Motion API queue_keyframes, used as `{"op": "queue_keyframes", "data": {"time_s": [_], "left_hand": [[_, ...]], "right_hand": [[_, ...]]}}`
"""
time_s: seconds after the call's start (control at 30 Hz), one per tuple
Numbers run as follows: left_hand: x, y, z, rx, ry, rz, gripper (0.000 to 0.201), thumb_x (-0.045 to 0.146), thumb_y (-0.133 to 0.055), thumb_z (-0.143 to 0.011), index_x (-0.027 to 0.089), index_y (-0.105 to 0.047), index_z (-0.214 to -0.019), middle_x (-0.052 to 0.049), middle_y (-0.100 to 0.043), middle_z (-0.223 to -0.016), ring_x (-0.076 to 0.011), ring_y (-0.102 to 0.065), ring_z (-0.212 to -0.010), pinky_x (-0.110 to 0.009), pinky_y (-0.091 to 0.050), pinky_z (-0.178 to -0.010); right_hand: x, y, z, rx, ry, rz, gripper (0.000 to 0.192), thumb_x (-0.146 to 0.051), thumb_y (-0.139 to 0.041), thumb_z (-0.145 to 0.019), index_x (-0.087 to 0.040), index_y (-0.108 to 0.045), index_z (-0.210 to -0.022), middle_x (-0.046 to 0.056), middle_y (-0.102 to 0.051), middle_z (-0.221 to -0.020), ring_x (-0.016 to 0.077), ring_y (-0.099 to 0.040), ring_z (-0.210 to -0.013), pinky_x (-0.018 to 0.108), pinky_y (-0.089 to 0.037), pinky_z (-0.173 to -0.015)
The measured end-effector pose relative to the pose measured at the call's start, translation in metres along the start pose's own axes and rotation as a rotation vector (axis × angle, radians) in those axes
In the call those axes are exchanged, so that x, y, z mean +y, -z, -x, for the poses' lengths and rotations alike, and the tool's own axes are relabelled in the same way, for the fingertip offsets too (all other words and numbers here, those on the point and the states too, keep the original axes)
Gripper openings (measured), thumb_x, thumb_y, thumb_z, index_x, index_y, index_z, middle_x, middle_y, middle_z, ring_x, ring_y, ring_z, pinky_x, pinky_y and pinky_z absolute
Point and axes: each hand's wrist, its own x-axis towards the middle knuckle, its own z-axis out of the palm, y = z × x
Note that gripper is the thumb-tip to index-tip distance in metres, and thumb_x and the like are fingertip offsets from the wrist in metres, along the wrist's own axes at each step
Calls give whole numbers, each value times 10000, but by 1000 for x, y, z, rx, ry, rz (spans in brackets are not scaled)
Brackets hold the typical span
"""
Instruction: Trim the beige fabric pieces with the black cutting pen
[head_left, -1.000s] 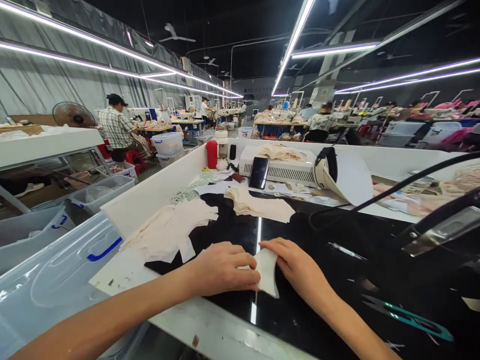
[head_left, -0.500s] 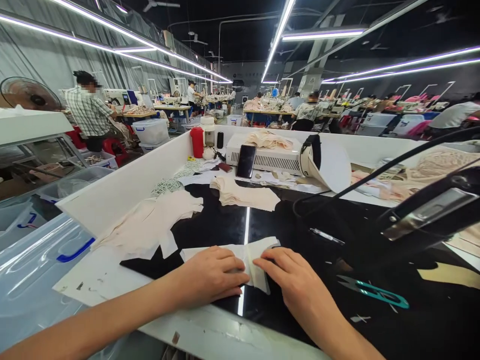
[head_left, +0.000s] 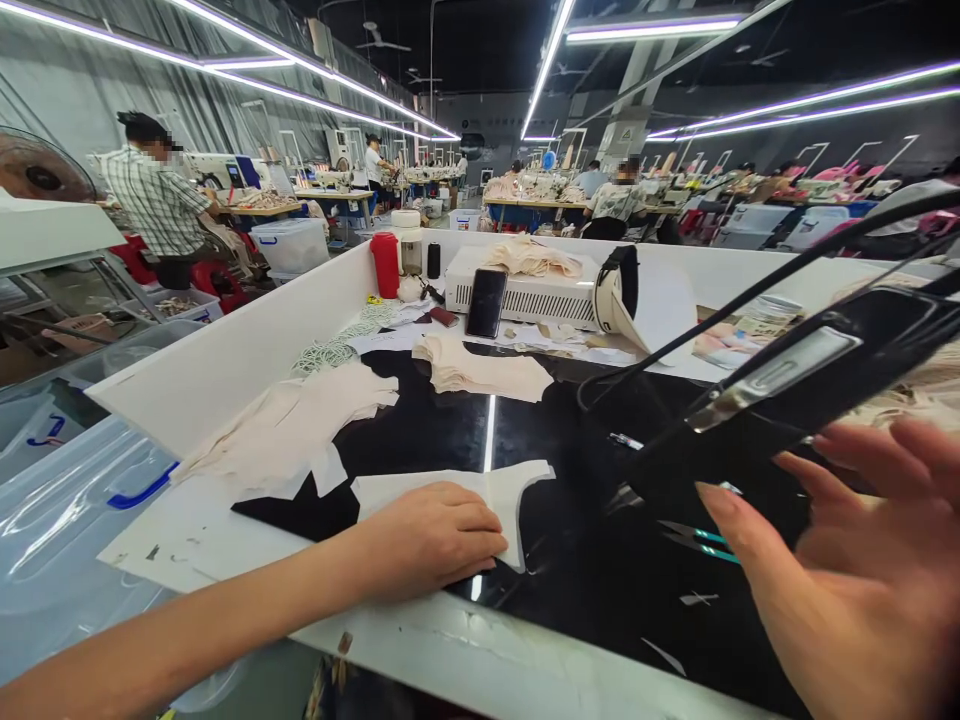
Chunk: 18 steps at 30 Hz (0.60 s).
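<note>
My left hand [head_left: 435, 535] lies flat on a pale cut fabric piece [head_left: 517, 500], pressing it to the black work surface [head_left: 420, 440]; part of the piece is hidden beneath it. Raised at the right, my right hand [head_left: 855, 570] is blurred, its thumb and fingers spread with nothing visible between them. Just beyond its fingers slants a black arm-like device [head_left: 787, 400] with a metal plate and a pointed metal tip. Teal thread snips [head_left: 701, 540] lie on the surface, partly behind my right thumb.
Stacks of pale fabric pieces [head_left: 480, 368] and a larger fabric pile [head_left: 285, 425] lie farther back. A phone [head_left: 486, 303] leans against a white vented box [head_left: 551, 298]. A white visor [head_left: 649, 310] stands beside it. Low white walls [head_left: 247, 350] border the table. Co-workers sit beyond.
My right hand has left the fabric and moved right, opening toward the black device. The device has shifted left and lower in view. My left hand remains on the fabric.
</note>
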Motion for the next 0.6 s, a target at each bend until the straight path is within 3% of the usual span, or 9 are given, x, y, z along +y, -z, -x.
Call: {"op": "queue_keyframes", "data": {"time_s": [0.1, 0.17, 0.23, 0.33, 0.47, 0.6], "left_hand": [[1, -3, -2, -10, -10, -34, 152, 274, -613, -1040, 163, -660, -1134, -77, -734, -1108, -207, -678, -1061, -333, -514, -988], [3, -4, -4, -3, -18, -52, 171, 298, -647, -1023, 157, -653, -1121, -81, -725, -1123, -206, -669, -1065, -334, -515, -997], [4, -5, -8, -11, -38, -58, 157, 298, -669, -1009, 157, -650, -1076, -73, -721, -1084, -194, -668, -1027, -321, -521, -984], [5, -9, -14, -24, -64, -58, 126, 280, -680, -1000, 160, -647, -975, -55, -709, -994, -183, -664, -952, -307, -530, -952], [7, -16, -21, -13, -62, -60, 186, 210, -592, -1035, 163, -642, -862, -43, -688, -882, -173, -653, -847, -293, -530, -897], [8, -20, -20, 12, 21, 42, 212, 170, -548, -1045, 159, -669, -871, -53, -704, -884, -179, -661, -871, -293, -523, -864]], "right_hand": [[4, -19, -19, -22, -135, -40, 881, -326, -924, -664, -522, -497, -1409, -25, -545, -1467, 339, -513, -1387, 574, -453, -1115], [4, -31, -28, -63, -197, -124, 756, -355, -911, -696, -454, -546, -1351, 12, -649, -1351, 333, -650, -1230, 583, -524, -1038], [2, -41, -34, -39, -226, -190, 558, -371, -885, -744, -361, -616, -1232, 25, -735, -1128, 294, -744, -951, 525, -617, -844], [-5, -52, -36, 20, -235, -206, 416, -360, -881, -753, -293, -646, -1090, -16, -715, -873, 201, -678, -616, 415, -613, -596], [-19, -59, -23, 71, -230, -259, 504, -269, -915, -700, -312, -603, -1093, -30, -684, -840, 192, -646, -571, 392, -595, -520], [-37, -63, 1, 38, -262, -436, 518, -293, -849, -778, -321, -575, -1216, -35, -652, -835, 194, -633, -586, 366, -577, -453]]}}
